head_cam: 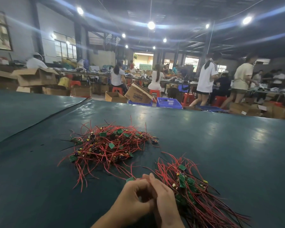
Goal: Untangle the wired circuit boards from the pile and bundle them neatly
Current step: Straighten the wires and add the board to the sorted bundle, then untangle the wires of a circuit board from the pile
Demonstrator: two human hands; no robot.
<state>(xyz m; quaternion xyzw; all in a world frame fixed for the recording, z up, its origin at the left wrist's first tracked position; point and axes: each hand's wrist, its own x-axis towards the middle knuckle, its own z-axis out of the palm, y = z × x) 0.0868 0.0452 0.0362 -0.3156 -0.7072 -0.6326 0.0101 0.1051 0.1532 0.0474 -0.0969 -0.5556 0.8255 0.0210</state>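
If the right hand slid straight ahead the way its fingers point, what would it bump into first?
Probably the loose red wires trailing from the big tangled pile, just past the right hand. Depth is hard to judge, so it might pass over them.

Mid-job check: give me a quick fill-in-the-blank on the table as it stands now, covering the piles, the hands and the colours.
1. The tangled pile on the table cover is made mostly of ___ wires.
2. The tidier bundle, its wires running roughly one way, lies on the ___ side of the two hands.
3. The left hand and right hand meet in front of the person, and the small board poking out past the left fingertips is ___ in colour.

Missing words: red; right; green.
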